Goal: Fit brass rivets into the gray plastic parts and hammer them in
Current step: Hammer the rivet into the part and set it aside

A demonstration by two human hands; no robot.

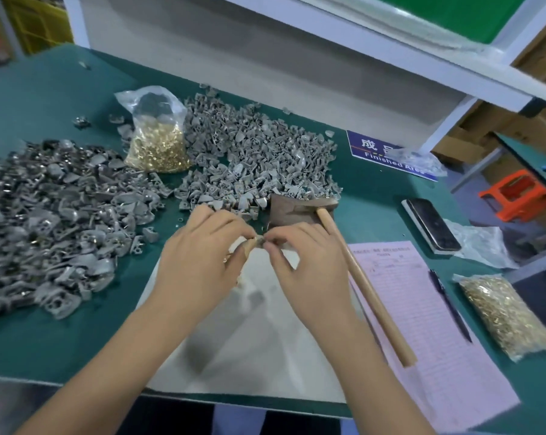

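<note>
Small gray part (255, 243) pinched between both hands over the pale sheet (249, 340), front centre of the green table (61, 340). Left hand (202, 255) curls its fingertips round it; right hand (300, 262) pinches at its right edge. Whether a rivet is in there, we cannot tell. We judge this the fitting step: seat the rivet square before reaching for the hammer (362, 284), which lies untouched just right. Open rivet bag (157, 146) and gray heaps (256, 158) sit behind.

A green-topped workbench (61, 340) stands under white shelving (375, 48), an orange stool (516, 196) beside it.
</note>
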